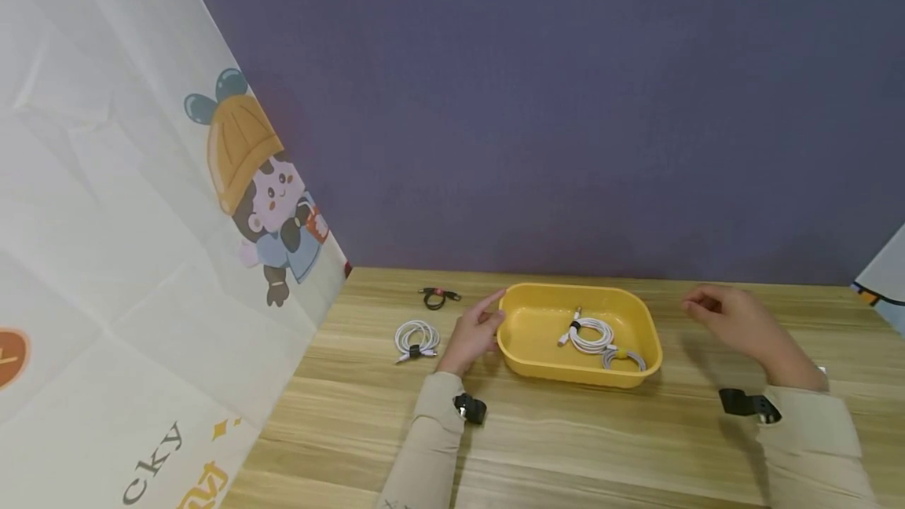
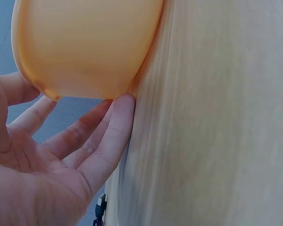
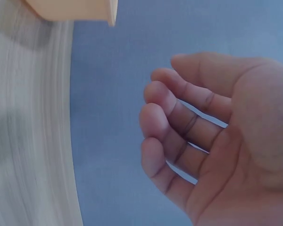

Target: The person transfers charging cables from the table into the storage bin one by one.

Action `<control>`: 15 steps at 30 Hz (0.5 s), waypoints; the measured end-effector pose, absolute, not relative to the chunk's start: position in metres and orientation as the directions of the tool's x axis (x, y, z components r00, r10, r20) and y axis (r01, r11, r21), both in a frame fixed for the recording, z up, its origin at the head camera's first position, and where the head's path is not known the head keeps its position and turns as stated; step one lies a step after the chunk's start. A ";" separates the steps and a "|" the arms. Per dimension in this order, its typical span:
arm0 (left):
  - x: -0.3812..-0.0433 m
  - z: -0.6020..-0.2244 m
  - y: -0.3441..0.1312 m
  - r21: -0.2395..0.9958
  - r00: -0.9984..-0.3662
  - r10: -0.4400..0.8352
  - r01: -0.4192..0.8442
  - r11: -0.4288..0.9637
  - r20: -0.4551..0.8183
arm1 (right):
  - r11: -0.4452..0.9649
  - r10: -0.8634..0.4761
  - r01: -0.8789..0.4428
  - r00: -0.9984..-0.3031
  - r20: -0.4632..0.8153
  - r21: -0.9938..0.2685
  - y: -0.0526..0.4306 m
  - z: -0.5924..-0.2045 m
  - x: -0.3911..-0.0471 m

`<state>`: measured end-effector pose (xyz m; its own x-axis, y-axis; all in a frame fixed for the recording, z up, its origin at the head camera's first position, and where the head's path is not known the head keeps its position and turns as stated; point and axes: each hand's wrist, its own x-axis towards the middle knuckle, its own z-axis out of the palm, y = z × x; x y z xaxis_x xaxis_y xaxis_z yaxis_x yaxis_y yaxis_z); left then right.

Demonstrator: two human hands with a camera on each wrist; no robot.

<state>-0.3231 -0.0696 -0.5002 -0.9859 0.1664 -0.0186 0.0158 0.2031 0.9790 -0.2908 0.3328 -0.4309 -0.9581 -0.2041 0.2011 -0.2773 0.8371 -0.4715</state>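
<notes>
A yellow tray [image 1: 537, 364] sits on the wooden table [image 1: 566, 446]. In it lie a coiled white cable [image 1: 592, 335] and a smaller coiled grey cable [image 1: 625, 357]. My left hand [image 1: 475, 335] rests at the tray's left wall with straight fingers [image 2: 111, 136] beside the yellow tray [image 2: 85, 47]. My right hand [image 1: 742, 324] hovers to the right of the tray, above the table, holding nothing. Its fingers [image 3: 165, 136] hang loosely curled.
A coiled white cable [image 1: 415, 338] lies on the table left of my left hand. A small black cable [image 1: 437, 298] lies behind it. A white printed sheet [image 1: 141, 258] stands along the left. A purple wall [image 1: 566, 100] backs the table.
</notes>
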 end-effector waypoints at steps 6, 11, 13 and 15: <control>-0.324 -0.501 -0.069 0.979 -0.985 0.171 0.016 0.203 -0.019 | 0.844 -0.182 -0.217 -0.976 0.118 -0.491 0.350 -0.431 -0.287; -0.324 -0.501 -0.069 0.978 -0.985 0.168 0.013 0.207 -0.023 | 0.841 -0.178 -0.190 -0.981 0.073 -0.506 0.363 -0.431 -0.284; -0.324 -0.501 -0.069 0.979 -0.986 0.168 0.015 0.205 -0.020 | 0.839 -0.184 -0.185 -0.981 0.053 -0.512 0.369 -0.432 -0.282; -0.324 -0.501 -0.069 0.979 -0.986 0.167 0.016 0.206 -0.019 | 0.837 -0.194 -0.190 -0.980 0.047 -0.513 0.374 -0.433 -0.281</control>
